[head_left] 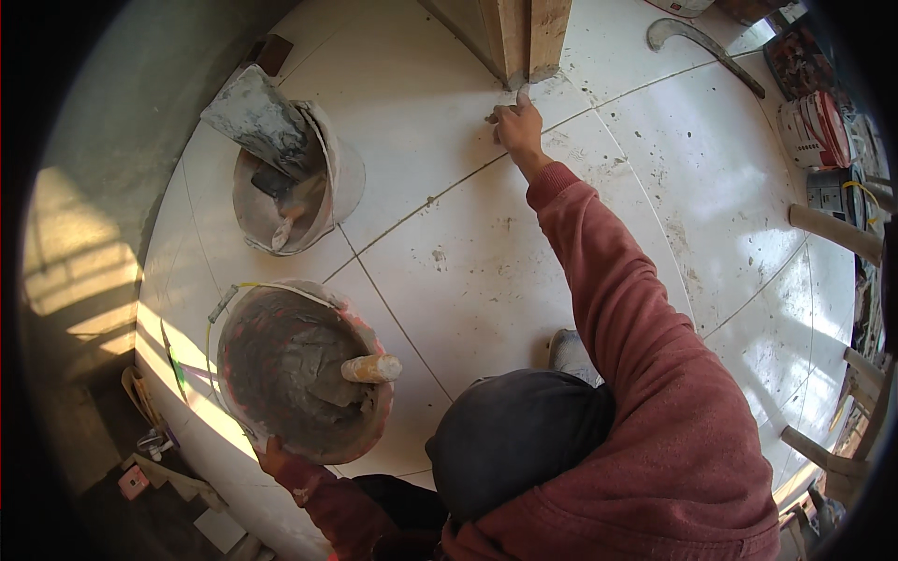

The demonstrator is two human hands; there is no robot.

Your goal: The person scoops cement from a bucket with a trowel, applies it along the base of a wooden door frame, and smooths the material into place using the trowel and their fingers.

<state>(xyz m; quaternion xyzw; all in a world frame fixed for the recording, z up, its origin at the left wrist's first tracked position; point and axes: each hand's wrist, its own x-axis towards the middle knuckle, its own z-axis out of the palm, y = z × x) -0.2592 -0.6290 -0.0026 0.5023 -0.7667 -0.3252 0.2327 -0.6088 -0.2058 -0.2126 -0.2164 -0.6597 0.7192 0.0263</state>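
My right arm reaches forward over the tiles. My right hand [520, 129] is at the foot of a wooden door frame [547, 42], one finger stretched toward its base and the others spread and partly bent. Nothing shows in it. My left hand [273, 458] grips the near rim of a bucket [377, 411], its fingers partly hidden. Wet grey mortar [323, 369] lies inside that bucket, and a tool's worn pale handle [372, 368] sticks out over the right rim. The rest of that tool is hidden in the mortar.
Beyond the mortar bucket stands another bucket [348, 178] with a grey-smeared flat board [257, 117] and other tools in it. A curved sickle-like blade [669, 33] lies at the far right, near a red and white pail [816, 131]. Wooden legs [835, 234] jut in from the right.
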